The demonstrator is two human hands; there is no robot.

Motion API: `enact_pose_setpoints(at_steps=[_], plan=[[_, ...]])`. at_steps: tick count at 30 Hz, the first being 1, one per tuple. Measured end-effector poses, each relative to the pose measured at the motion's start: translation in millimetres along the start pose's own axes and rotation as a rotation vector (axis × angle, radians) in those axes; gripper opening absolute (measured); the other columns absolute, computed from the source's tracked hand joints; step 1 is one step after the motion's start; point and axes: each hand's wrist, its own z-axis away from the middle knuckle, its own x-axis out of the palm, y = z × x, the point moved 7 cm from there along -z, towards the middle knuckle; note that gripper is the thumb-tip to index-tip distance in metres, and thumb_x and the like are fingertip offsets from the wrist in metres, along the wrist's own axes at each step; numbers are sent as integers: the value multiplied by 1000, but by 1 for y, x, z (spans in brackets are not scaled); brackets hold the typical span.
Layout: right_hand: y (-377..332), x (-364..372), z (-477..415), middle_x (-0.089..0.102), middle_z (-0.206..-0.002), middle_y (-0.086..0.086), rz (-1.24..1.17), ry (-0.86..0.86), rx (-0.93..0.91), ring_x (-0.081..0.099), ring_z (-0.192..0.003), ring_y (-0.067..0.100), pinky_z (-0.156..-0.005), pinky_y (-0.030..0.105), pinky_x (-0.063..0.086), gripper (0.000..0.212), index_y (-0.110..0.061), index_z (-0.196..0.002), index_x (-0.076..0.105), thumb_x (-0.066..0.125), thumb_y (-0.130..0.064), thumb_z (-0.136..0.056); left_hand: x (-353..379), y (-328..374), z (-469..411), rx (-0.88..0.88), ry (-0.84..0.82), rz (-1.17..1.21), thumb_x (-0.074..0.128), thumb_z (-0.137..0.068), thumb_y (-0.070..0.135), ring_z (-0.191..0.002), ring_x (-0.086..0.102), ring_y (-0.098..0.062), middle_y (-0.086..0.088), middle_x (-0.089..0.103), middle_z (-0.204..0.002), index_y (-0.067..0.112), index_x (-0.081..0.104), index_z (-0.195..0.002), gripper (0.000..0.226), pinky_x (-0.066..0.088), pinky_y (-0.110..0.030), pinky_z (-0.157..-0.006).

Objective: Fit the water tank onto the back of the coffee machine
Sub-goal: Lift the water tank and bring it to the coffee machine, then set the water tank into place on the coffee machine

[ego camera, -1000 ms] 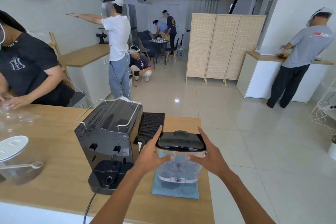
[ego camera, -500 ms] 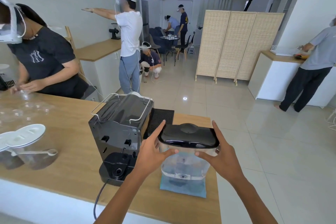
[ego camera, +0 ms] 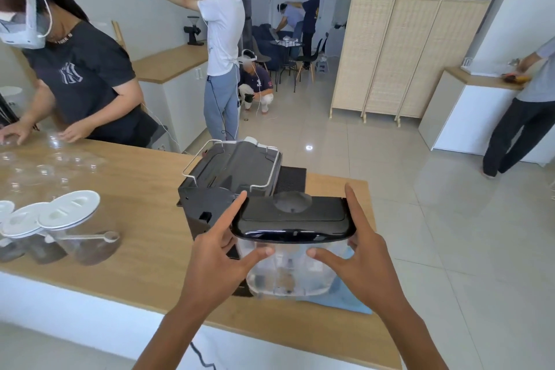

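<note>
Water tank (ego camera: 289, 267) was up in the air between your two hands, clear on the sides with a shiny black lid (ego camera: 292, 221) on top. Your left hand (ego camera: 219, 261) pressed on its left side, with the thumb on the clear front wall and the pointer finger lying straight along the left edge of the lid. Your right hand (ego camera: 365, 267) pressed on its right side the same way, thumb on the front and pointer finger up along the right edge of the lid. Both hands were spread wide, and the tank sat tight between them.

Just past your left fingers stood the black coffee machine (ego camera: 229, 186), with its back side facing you. The tank was very near it, a bit to the right of it, and hid part of its back. I could not tell if the two were touching. Right under your hands and the tank lay a blue cloth (ego camera: 345, 299) on the wooden counter (ego camera: 144, 252). Well off to the left of your left hand stood clear jars (ego camera: 81, 228) with white lids and brown powder inside.
</note>
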Motion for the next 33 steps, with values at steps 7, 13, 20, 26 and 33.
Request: enact_pose_setpoints(at_steps=[7,13,20,26,33], plan=[[-27,65,-9,51,-143,-28,-41,32,24,50,-130,-4,-112,34,42,120,-50,-155,8,81,-60,-60,-59,-26,-9,5,-7,0,87,-66,41,-121,62,0,22,64,-132,39,37,-153,100,48,-37,-109],[-34,112,-17,55,-143,-21,-25,72,53,50,-130,-5,-111,34,43,118,-47,-155,11,83,-52,-62,-88,-67,-18,-2,-14,11,83,-72,46,-90,62,-11,34,61,-130,47,29,-154,98,50,-30,-99],[-29,150,-21,52,-146,-20,35,129,104,50,-131,-2,-111,31,42,118,-45,-156,4,86,-40,-71,-97,-100,-32,-3,-67,11,76,-78,47,-118,50,10,22,42,-155,42,20,-158,99,39,-15,-95],[-28,164,-29,37,-158,-18,89,137,110,41,-139,1,-114,32,37,116,-42,-157,3,81,-50,-71,-97,-119,-41,-22,-83,71,79,-79,41,-147,34,-5,18,35,-160,42,22,-157,97,35,-35,-118],[-22,168,-38,39,-155,-22,100,137,118,40,-139,-1,-116,34,37,114,-48,-155,3,77,-56,-69,-93,-133,-48,-48,-85,109,79,-77,44,-148,35,-8,11,38,-160,45,24,-156,96,37,-44,-118]])
